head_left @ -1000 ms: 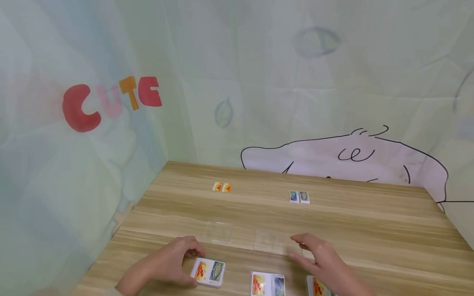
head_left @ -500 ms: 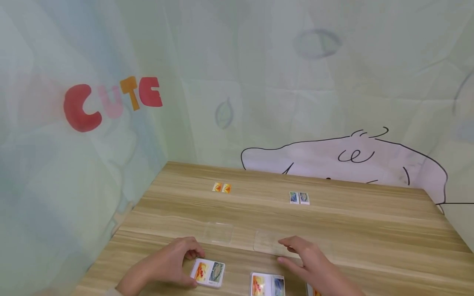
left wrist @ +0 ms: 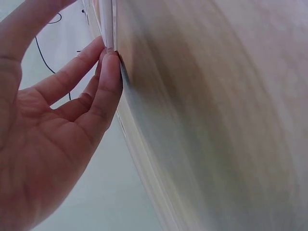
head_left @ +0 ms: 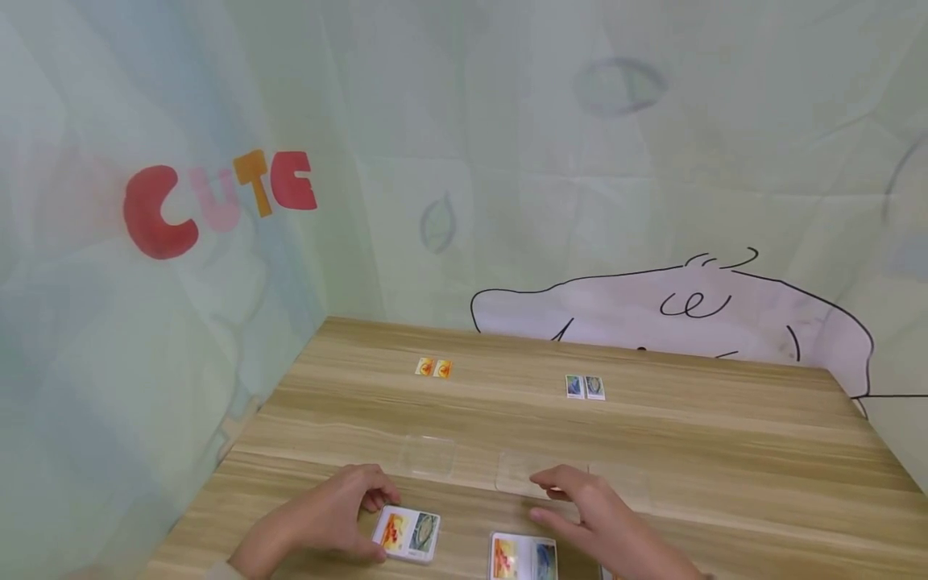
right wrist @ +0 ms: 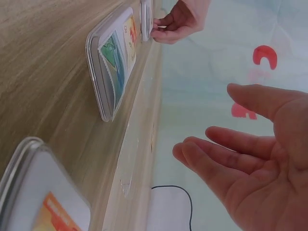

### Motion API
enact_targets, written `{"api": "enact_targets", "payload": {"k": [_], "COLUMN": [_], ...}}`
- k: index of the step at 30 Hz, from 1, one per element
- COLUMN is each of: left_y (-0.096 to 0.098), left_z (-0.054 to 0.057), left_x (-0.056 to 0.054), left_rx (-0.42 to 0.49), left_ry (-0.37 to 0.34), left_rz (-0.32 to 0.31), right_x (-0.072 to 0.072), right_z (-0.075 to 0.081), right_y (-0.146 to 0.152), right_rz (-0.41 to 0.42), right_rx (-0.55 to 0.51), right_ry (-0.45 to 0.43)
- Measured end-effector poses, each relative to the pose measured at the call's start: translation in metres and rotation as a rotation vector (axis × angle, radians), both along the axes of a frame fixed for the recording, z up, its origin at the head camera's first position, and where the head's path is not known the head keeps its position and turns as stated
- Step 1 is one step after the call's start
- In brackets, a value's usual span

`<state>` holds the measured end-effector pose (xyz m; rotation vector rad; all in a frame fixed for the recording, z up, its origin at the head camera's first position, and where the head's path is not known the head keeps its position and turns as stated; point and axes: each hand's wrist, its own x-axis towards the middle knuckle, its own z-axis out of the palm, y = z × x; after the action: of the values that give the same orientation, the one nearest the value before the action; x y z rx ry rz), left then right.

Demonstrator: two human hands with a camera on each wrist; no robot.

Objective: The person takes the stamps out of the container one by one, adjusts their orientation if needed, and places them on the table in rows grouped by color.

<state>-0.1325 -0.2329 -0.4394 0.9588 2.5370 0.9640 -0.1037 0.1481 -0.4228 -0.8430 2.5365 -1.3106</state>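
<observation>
In the head view my left hand [head_left: 329, 509] grips the left clear plastic card box [head_left: 408, 532], thumb at its near side and fingers at its far corner. This box shows an orange card and a green one side by side. In the left wrist view the fingertips [left wrist: 111, 72] sit against the box's edge. My right hand [head_left: 598, 515] hovers with nothing in it, thumb and fingers apart. Just below its thumb lies the middle card box [head_left: 524, 556], showing an orange and a blue card. A third card box [right wrist: 53, 192] is mostly hidden by my right arm in the head view.
Clear plastic lids lie beyond the boxes: a left lid [head_left: 429, 457], a middle lid [head_left: 511, 471] and a faint right one [head_left: 623, 486]. Farther back on the wooden table [head_left: 348, 403] lie two orange cards [head_left: 433, 368] and two blue-green cards [head_left: 584, 387]. Fabric walls [head_left: 391, 282] stand behind.
My right hand has moved left from above the third box, now reaching over toward the middle lid and middle box. The left hand and its box have stayed put.
</observation>
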Motion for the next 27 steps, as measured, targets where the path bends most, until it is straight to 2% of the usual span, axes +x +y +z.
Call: {"api": "enact_targets", "payload": {"k": [9, 17, 24, 27], "left_y": [0.002, 0.002, 0.002, 0.002], "left_z": [0.002, 0.0, 0.001, 0.0], "left_x": [-0.001, 0.0, 0.0, 0.001], "left_rx": [-0.004, 0.015, 0.024, 0.035], "left_ry": [-0.032, -0.062, -0.071, -0.08], "left_rz": [0.006, 0.015, 0.022, 0.027], "right_x": [-0.001, -0.002, -0.003, -0.003], "right_z": [0.003, 0.003, 0.003, 0.002], "right_y": [-0.006, -0.018, -0.031, -0.035], "right_rz": [0.015, 0.026, 0.051, 0.067], "right_rx": [0.029, 0.066, 0.091, 0.097], "right_ry": [-0.053, -0.006, -0.079, -0.055]}}
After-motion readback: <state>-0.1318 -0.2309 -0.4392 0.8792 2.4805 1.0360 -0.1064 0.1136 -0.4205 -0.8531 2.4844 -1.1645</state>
